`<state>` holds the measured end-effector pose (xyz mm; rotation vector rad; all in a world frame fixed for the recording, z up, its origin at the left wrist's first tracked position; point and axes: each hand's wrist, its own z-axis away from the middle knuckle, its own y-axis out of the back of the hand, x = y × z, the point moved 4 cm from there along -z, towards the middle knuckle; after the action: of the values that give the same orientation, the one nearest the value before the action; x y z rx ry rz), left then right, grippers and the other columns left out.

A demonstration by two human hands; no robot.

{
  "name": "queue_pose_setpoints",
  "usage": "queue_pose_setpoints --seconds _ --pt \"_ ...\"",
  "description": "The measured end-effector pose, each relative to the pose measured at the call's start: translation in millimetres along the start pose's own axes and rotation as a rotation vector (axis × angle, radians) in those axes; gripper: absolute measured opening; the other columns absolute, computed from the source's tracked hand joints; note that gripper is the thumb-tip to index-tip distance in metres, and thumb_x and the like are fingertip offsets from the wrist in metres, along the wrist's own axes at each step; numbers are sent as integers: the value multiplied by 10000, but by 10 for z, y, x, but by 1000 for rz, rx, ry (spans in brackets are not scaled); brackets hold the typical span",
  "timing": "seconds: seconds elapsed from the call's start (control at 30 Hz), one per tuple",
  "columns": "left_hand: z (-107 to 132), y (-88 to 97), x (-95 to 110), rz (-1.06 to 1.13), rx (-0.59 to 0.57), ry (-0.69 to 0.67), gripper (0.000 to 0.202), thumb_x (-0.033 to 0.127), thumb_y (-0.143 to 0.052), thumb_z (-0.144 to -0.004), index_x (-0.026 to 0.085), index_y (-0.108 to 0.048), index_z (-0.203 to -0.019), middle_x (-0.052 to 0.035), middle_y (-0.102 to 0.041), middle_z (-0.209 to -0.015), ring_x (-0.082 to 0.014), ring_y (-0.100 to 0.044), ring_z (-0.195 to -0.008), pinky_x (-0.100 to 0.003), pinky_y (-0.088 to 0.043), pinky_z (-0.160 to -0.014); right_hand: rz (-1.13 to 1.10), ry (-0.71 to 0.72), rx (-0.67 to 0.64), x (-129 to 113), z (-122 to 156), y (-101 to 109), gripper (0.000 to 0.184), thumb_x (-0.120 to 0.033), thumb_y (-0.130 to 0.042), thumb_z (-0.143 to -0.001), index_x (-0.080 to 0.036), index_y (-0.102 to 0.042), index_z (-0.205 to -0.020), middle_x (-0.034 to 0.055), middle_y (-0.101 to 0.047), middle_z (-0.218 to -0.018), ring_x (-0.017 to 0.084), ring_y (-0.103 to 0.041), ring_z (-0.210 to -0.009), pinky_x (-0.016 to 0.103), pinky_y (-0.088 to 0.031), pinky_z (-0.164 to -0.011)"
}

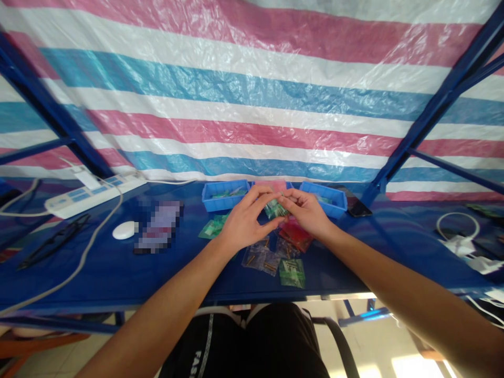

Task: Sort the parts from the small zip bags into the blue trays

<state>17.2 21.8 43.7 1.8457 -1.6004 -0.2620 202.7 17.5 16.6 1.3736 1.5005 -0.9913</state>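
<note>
Between my two hands is a small green plastic bag (274, 209) with small parts inside. My left hand (249, 216) grips its left side, thumb below and fingers above. The fingertips of my right hand (305, 209) pinch its upper right edge. Just below lie a red bag (296, 234) and clear bags (260, 258) holding brass-coloured pieces. Nearer the table's front edge rests another green bag (292, 273). More green bags (213, 227) lie left of my left hand.
Blue bins (225, 196) stand along the back, one (326, 199) beside a dark phone (354, 202). At left are a power strip (96, 195), a white round object (125, 230), glasses (55, 240) and a pixelated item (159, 227). White chargers (460, 245) lie at right.
</note>
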Motion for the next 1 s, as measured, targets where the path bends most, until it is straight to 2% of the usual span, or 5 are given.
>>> queue_pose_setpoints --seconds 0.3,0.57,0.83,1.0 --pt "16 -25 -19 -26 -44 43 454 300 -744 -1005 257 -637 -1444 -137 -624 -1421 -297 -645 -1332 -465 -590 -1112 -104 -26 -36 142 -33 42 408 -567 -844 -880 -254 -745 -1122 -8 -770 -894 128 -647 -609 265 -574 -582" --pt "23 -25 -27 -36 -43 43 450 315 -750 -1004 250 -645 -1437 -133 -647 -1422 -296 -653 -1338 -465 -578 -1135 -96 -54 -26 155 -18 44 468 -593 -855 -854 -261 -740 -1165 1 -763 -930 135 -637 -626 283 -598 -596" --pt "20 -30 -29 -38 -42 42 438 303 -746 -1002 253 -653 -1428 -132 -658 -1398 -297 -675 -1276 -450 -617 -1050 -97 -33 -38 137 -18 42 411 -551 -838 -889 -255 -740 -1156 3 -770 -928 133 -648 -633 268 -588 -588" --pt "21 -27 -24 -45 -45 44 439 310 -745 -1005 251 -654 -1430 -130 -653 -1416 -290 -676 -1268 -441 -619 -1042 -86 -31 -28 113 -14 33 436 -575 -843 -874 -252 -742 -1150 4 -763 -915 135 -634 -631 269 -580 -582"
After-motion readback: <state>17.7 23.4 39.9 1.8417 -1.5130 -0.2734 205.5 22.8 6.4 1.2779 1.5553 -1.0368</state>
